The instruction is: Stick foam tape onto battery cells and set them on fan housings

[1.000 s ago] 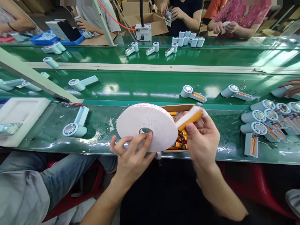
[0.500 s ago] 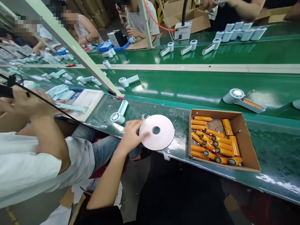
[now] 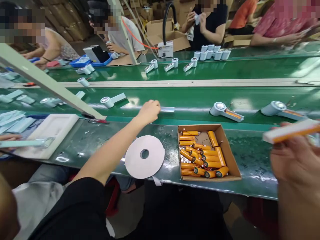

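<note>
My left hand (image 3: 149,111) reaches over the green belt, fingers closed on a pale-blue housing; only its straight handle (image 3: 168,109) shows at the fingertips, the rest lies hidden under the hand. Raised at the right edge, my right hand (image 3: 292,156) grips an orange battery (image 3: 297,134) with a white strip along its upper side. Under my left forearm, a flat white roll of tape (image 3: 135,163) lies on the bench, its loose end over the front edge. Right of it stands a cardboard box (image 3: 236,166) of orange batteries (image 3: 211,157).
Round-headed housings, some with batteries in their handles (image 3: 232,115), lie along the belt (image 3: 190,96). A slanted metal post (image 3: 57,88) rises at left. A co-worker's hand (image 3: 10,137) is beside a white tray (image 3: 58,133). Other people sit across the line.
The view has swung right. My left hand has gone from the tape roll to the belt, and the housing from the bench is in it. My right hand has come into view with a battery.
</note>
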{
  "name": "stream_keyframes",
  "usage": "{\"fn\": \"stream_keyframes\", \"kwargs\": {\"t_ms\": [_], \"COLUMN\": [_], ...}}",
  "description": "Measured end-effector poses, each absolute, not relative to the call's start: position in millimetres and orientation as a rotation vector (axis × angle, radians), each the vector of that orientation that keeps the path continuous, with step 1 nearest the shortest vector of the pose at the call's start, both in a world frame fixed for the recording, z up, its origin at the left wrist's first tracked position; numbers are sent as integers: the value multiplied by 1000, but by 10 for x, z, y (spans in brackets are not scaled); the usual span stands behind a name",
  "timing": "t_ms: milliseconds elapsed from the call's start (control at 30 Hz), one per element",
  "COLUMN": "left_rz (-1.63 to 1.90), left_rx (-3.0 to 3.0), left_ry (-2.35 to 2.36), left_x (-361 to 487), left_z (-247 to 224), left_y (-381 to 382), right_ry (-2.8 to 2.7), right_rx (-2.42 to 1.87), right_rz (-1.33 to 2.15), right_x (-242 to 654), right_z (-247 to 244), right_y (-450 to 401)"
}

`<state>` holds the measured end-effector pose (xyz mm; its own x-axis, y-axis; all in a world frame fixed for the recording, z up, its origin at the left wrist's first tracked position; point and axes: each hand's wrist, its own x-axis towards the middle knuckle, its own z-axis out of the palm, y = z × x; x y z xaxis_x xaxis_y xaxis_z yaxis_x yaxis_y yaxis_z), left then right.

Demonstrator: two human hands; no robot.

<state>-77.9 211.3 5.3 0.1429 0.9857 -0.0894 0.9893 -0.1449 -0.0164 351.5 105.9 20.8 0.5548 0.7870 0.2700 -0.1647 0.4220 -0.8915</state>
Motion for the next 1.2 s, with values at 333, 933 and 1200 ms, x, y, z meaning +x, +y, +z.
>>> {"fn": "stream_keyframes", "kwargs": {"t_ms": [333, 933, 1200], "left_rz": [68, 353, 656], "left_rx": [2370, 2203, 2177], "left_ry": [1514, 1743, 1706], "left_x": [173, 462, -152], "left_z": [18, -139, -29], "left_y": [2793, 2852, 1479], "right_ry": [-1907, -3135, -3049], "right_rx": [-913, -1221, -1205], "right_rz": [797, 111, 84], "right_x": [2737, 2106, 2345], "right_z": [102, -41, -81], "right_y": [2389, 2888, 2868]}}
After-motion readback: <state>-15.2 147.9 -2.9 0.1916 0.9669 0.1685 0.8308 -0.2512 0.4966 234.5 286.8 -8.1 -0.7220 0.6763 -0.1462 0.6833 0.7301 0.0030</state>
